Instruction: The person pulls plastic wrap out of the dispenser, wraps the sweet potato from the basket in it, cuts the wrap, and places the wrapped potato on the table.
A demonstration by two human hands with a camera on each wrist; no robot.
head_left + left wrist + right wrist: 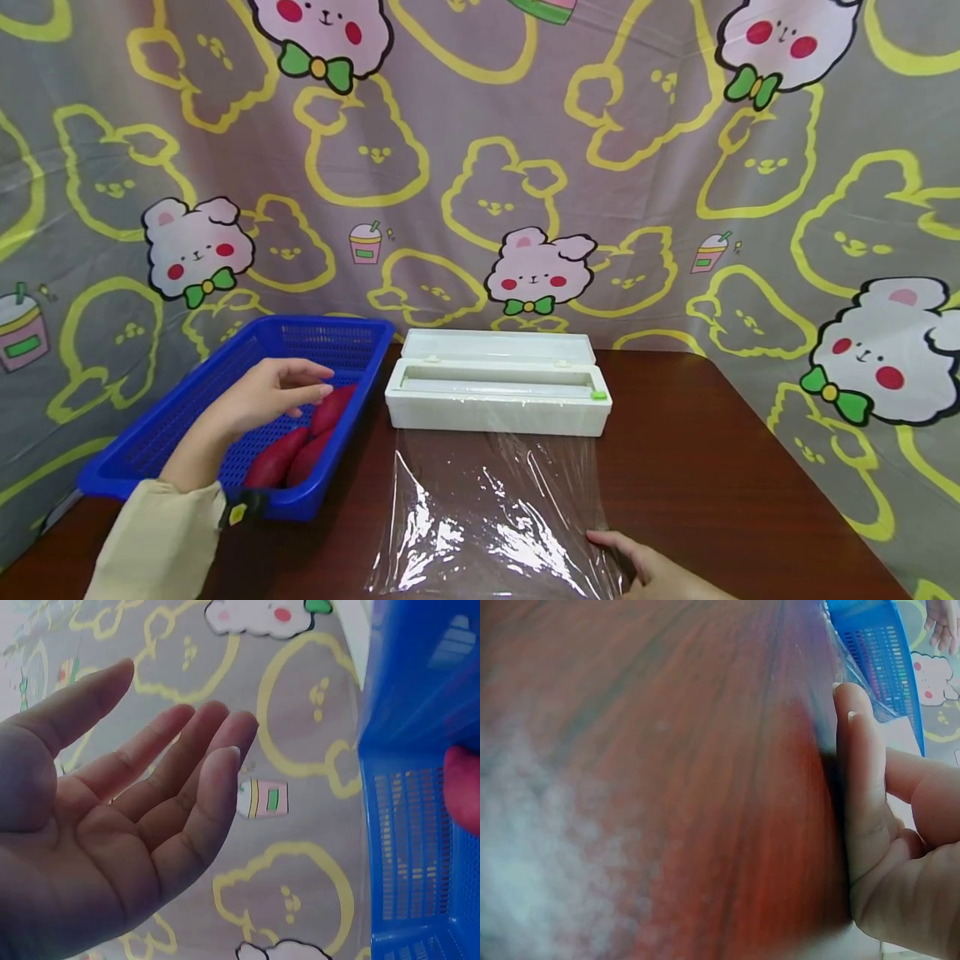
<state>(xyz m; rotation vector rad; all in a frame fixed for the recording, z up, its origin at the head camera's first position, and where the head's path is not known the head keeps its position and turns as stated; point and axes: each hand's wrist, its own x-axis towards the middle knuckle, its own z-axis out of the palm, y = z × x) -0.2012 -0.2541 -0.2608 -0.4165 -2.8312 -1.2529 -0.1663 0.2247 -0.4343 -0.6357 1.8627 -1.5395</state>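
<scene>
My left hand (273, 390) hovers over the blue plastic basket (90, 475), fingers loosely bent and holding nothing. The left wrist view shows that palm (112, 847) bare beside the basket wall. Several red-skinned sweet potatoes (276, 458) lie along the basket's right side, below the hand. A sheet of clear cling film (480, 508) runs from the white dispenser box (495, 415) toward me over the table. At the film's near right edge, my right hand (648, 571) touches it with extended fingers. In the right wrist view its fingers (862, 772) lie nearly straight against the tabletop.
The dispenser's lid (498, 343) stands raised at the back, with a small green slider (598, 395) at the box's right end. The dark wooden table (697, 467) extends to the right. A patterned cloth (630, 208) hangs behind it and along the sides.
</scene>
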